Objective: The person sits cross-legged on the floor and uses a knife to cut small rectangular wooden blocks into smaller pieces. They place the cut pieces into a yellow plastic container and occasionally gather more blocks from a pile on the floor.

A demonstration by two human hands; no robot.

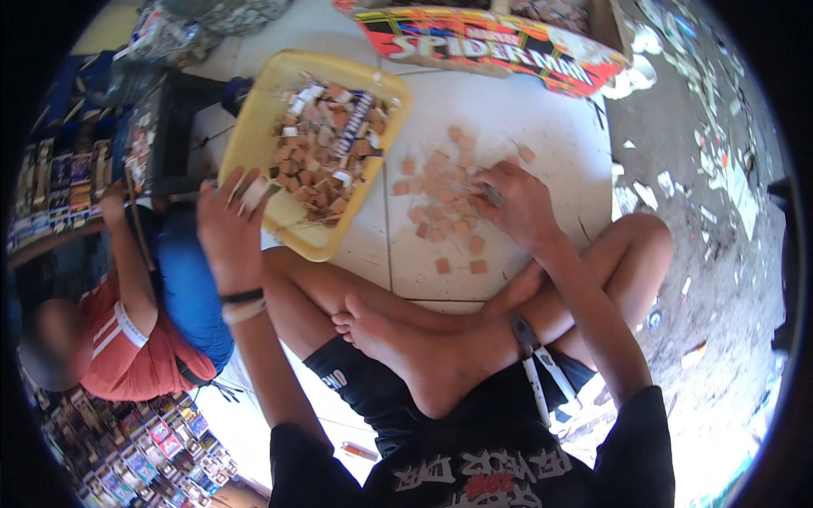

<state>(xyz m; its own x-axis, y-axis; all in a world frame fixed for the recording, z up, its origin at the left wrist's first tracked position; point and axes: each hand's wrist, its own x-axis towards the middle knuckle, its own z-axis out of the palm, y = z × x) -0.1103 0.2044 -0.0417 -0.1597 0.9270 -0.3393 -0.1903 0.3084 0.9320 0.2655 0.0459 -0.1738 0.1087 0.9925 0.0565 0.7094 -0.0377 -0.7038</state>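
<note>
My left hand (233, 224) is raised at the left rim of a yellow plastic tray (394, 93), its fingers bent around a small pale piece (253, 195), which is blurred. In the tray lies a heap of small brown square pieces (313, 161) with thin stems, and a dark blue printed strip (355, 124) on top. On the white tiles, more brown squares (440, 203) are scattered. Over their right side my right hand (517, 203) reaches down, thumb and fingers drawn together; what is between them is hidden. Pliers (533, 347) with white handles rest across my lower leg.
A red and black printed cardboard box (491, 42) stands at the far edge of the tiles. To the left, another person in a red shirt (127, 339) sits holding a thin stick (135, 212). Littered grey ground (694, 212) lies to the right. Many small packs (144, 449) fill the lower left.
</note>
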